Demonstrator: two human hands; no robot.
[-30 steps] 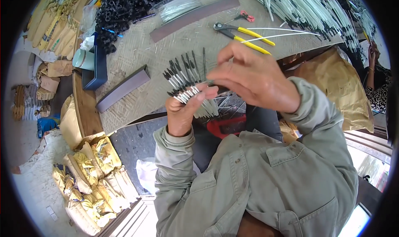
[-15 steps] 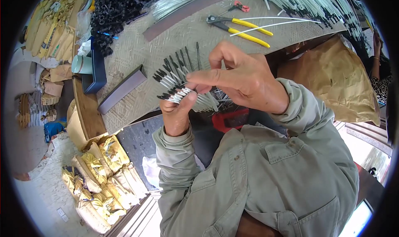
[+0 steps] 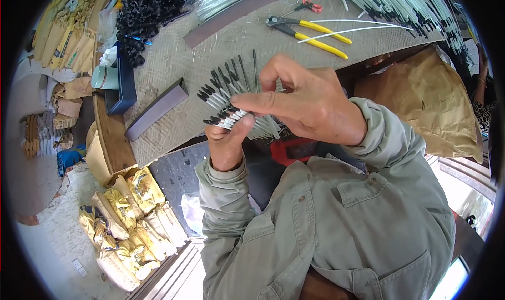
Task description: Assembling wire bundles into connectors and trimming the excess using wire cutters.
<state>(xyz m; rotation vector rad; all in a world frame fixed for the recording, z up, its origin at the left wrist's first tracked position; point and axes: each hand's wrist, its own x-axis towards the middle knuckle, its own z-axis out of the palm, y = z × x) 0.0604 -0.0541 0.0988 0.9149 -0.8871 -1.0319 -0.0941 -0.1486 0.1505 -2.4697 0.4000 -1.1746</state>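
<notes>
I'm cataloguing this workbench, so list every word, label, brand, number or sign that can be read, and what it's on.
None can be read.
Brown packages, upper left: dark marks, too small and blurred.
Yellow-handled cutters: no lettering I can make out.
Black-tipped white rods in the left hand: no lettering visible.

A head-worn fisheye looks down on the nearby worktable (image 3: 169,63).

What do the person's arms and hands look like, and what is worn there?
The left sleeve and right sleeve are grey-green, loose and wrinkled, ending near the wrists in cuffs. The left hand and right hand are ungloved.
</notes>
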